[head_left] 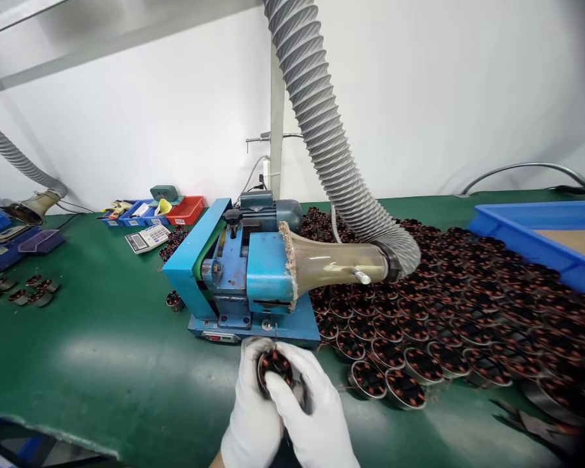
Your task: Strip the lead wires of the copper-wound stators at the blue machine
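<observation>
Both my hands wear white gloves and meet at the front edge of a blue belt-driven machine. Wrapped round the left side of a motor stator, a metal ring with copper windings and a dark core, is my left hand. My right hand grips the same stator from the right, its thumb over the ring's lower edge. A thin wire seems to rise from the stator toward the machine. Blur and the gloves hide the fingertips in part.
Many similar stators crowd the green bench right of and behind the machine. A grey hose joins its clear funnel. A blue tray stands at right, pliers at lower right. Left are a calculator and a red bin.
</observation>
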The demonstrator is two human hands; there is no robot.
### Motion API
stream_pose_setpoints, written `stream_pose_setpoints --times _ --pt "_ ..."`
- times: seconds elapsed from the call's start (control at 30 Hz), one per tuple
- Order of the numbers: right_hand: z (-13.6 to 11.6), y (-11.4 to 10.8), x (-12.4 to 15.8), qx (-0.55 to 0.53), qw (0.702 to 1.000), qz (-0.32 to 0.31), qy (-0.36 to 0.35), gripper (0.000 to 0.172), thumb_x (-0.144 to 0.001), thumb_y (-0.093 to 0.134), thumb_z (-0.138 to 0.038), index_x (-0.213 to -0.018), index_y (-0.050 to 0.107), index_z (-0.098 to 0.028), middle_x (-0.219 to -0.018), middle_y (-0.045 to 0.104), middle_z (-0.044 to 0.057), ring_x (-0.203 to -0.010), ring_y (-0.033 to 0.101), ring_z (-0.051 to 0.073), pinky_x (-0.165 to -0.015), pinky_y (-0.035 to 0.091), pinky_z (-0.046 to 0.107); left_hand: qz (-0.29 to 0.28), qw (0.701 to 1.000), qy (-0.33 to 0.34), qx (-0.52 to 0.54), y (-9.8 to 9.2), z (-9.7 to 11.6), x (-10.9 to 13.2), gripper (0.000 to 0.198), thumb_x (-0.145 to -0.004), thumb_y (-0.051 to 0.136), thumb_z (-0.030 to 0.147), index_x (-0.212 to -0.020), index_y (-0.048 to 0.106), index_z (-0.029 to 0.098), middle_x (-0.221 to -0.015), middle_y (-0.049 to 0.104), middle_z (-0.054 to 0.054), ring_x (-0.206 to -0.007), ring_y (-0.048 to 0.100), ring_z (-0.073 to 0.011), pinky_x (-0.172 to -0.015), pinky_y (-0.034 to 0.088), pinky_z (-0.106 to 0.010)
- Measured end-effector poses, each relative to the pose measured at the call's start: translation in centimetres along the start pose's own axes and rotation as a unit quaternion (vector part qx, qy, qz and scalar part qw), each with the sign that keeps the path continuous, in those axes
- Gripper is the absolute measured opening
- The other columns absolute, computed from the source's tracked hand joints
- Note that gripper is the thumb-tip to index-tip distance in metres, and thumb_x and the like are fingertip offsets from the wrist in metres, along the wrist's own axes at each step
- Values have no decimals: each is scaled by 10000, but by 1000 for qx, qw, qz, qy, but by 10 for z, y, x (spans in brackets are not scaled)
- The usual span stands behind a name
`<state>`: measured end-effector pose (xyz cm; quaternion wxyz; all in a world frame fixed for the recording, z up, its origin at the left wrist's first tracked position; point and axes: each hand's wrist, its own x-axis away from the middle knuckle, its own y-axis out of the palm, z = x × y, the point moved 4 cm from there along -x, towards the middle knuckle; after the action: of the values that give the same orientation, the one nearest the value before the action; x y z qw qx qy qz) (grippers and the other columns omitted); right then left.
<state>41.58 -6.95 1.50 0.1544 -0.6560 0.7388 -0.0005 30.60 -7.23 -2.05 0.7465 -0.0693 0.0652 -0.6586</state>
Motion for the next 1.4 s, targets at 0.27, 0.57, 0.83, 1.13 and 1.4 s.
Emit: stream_pose_setpoints --times 0.27,0.57,0.83,1.13,1.4 --pt "2 -24 12 -243 965 -29 96 219 -832 598 -369 -962 730 -255 -949 737 91 -905 685 230 -856 533 337 -71 997 -7 1 -27 38 19 540 -486 756 114 -990 596 225 -1018 638 -49 -964 616 -241 -859 510 -320" --pt "-36 -27 7 -164 978 -125 9 151 -655 743 -192 -768 765 -290 -778 720 29 -714 662 192 -685 544 286 -109 963 -115 216 -17 21 38 675 -515 812 368 -1120 533 260 -1030 634 -85 -953 623 -273 -821 500 -394" --pt "-35 -54 -14 -317 948 4 42 221 -709 735 -395 -604 690 -206 -589 618 12 -481 535 127 -452 457 236 -16 999 -44 26 -25 40 49 515 -449 729 98 -935 588 194 -1103 567 -76 -1031 572 -258 -935 444 -344" --pt "-34 -13 8 136 978 44 -151 283 -767 655 -384 -978 695 -200 -993 719 123 -932 656 306 -838 526 475 74 988 131 25 -16 26 16 321 -740 598 136 -1047 595 234 -1108 605 -70 -1038 583 -207 -940 463 -347" --pt "-4 12 -44 66 998 -10 -17 265 -866 472 -358 -934 671 -197 -962 707 89 -889 660 232 -840 518 381 99 992 62 45 9 18 -35 346 -718 602 136 -1054 573 213 -1088 626 -72 -995 598 -197 -913 463 -343"
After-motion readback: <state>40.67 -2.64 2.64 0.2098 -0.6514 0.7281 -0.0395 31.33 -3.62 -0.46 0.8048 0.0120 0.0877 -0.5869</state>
